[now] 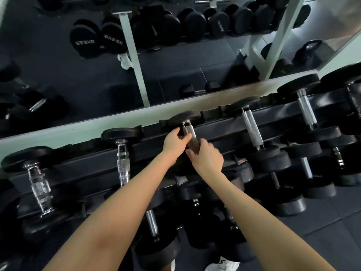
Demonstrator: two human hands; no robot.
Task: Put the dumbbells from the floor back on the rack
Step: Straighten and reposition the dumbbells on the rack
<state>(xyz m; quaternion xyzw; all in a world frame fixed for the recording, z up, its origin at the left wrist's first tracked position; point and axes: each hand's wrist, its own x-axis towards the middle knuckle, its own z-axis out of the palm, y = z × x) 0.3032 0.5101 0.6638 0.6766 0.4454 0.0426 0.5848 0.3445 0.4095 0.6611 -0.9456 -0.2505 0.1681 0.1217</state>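
A black dumbbell (pixel 184 117) with a dark knurled handle lies across the top tier of the black rack (pixel 82 163), its far head against the mirror's sill. Both hands hold its handle. My left hand (pixel 175 142) grips the far part, just below the head. My right hand (pixel 208 157) is wrapped on the near part. The near head is hidden under my hands. Other dumbbells sit in the same tier: two chrome-handled ones (pixel 123 159) to the left, two (pixel 252 130) to the right.
A mirror (pixel 175 55) behind the rack reflects more dumbbells and white uprights. Lower tiers hold several black dumbbells (pixel 281 159). My white shoe (pixel 222 266) shows on the dark rubber floor (pixel 332 227) at the bottom.
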